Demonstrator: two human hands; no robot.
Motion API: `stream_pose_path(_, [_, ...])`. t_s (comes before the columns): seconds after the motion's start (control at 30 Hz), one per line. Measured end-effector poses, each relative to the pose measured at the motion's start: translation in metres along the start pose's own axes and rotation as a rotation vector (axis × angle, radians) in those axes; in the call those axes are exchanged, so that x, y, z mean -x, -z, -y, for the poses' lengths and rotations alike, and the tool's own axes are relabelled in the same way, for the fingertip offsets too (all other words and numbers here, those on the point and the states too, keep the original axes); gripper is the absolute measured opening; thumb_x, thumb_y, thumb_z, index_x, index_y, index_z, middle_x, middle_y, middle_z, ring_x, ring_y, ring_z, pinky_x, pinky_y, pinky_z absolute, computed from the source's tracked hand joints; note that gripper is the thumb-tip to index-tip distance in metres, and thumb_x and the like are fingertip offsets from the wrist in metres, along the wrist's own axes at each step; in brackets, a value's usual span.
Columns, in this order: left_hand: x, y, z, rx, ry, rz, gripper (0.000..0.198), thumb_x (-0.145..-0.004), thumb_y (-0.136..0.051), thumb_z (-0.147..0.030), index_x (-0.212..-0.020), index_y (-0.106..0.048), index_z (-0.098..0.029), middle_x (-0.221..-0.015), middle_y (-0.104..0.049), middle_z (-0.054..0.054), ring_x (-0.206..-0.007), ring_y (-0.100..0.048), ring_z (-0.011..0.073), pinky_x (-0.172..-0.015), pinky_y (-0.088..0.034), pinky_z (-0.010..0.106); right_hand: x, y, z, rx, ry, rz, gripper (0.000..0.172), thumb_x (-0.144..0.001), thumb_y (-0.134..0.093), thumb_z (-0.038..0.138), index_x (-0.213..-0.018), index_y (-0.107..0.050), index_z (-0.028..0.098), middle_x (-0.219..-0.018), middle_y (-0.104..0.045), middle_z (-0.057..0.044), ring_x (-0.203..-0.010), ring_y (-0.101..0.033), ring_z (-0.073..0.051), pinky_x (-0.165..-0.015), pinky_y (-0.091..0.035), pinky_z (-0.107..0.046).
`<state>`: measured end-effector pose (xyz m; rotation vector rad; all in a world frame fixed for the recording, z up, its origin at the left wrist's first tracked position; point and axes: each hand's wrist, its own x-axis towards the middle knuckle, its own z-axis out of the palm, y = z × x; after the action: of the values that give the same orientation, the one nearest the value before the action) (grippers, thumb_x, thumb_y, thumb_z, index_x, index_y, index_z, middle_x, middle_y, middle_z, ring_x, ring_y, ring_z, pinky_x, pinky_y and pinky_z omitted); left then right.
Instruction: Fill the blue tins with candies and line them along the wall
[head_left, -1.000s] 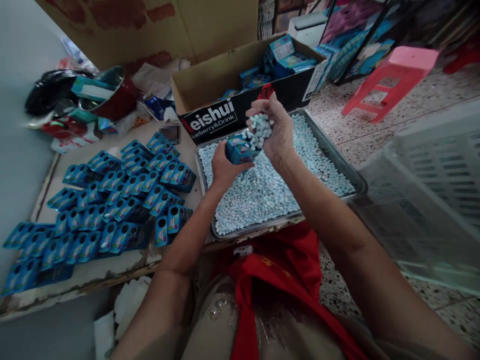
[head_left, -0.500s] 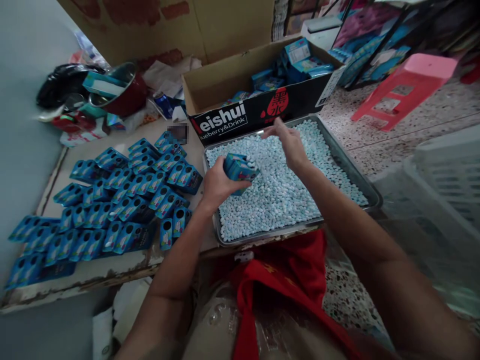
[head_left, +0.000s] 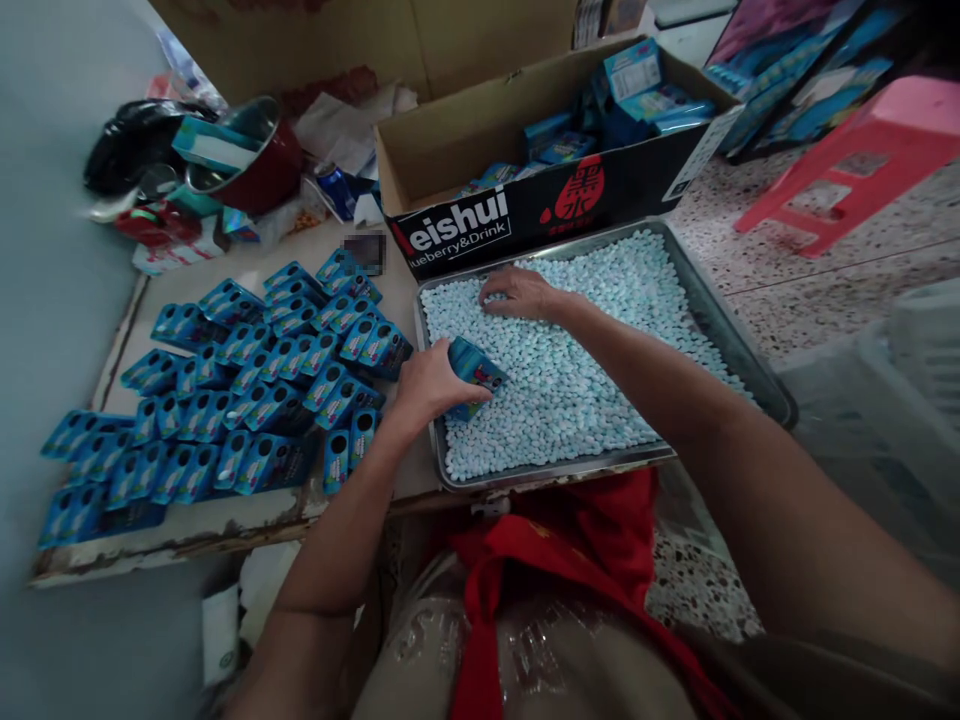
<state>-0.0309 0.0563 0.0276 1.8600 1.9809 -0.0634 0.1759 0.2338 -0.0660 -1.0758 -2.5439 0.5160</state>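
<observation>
My left hand is closed around a small blue printed box, perhaps more than one, above the left edge of a metal tray. Pale blue and white pellets, like small candies, cover the tray's bottom. My right hand rests palm down on the pellets near the tray's far left side. Its fingers are bent and slightly apart, with the tips among the pellets; no box is in it. Many matching blue boxes stand in packed rows on the table left of my left hand.
Behind the tray is a long open carton with blue packets inside. A red pot, a black bag and a blue can crowd the back left. At right are a pink stool and a whitish plastic crate.
My right hand has come down from above the tray's far edge, moving left onto the pellets. The held blue box has tilted, and its opening no longer shows clearly. The view has shifted slightly.
</observation>
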Motion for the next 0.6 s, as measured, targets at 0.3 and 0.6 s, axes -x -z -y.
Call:
stream_pose_path(0.3, [-0.045, -0.005, -0.045, 0.013, -0.161, -0.055, 0.078, -0.064, -0.109, -0.056, -0.125, -0.075, -0.021, -0.122, -0.081, 0.017, -0.122, -0.076, 0.0486, -0.103, -0.061, 0.05, 0.075, 0.0, 0.03, -0.897, -0.446, -0.466, 0.045, -0.09, -0.076, 0.068, -0.081, -0.077, 0.024, -0.089, -0.077, -0.006, -0.099, -0.073, -0.031, -0.095, -0.059, -0.043])
stream_pose_path(0.6, [-0.037, -0.042, -0.053, 0.475, -0.251, -0.385, 0.09, -0.064, -0.114, -0.045, -0.135, -0.063, -0.023, -0.124, -0.078, 0.007, -0.122, -0.077, 0.0385, -0.103, -0.062, 0.042, 0.064, 0.058, 0.059, -1.296, -0.376, -0.681, 0.074, -0.102, -0.054, 0.098, -0.089, -0.071, 0.028, -0.09, -0.072, -0.01, -0.1, -0.075, -0.032, -0.101, -0.069, -0.053])
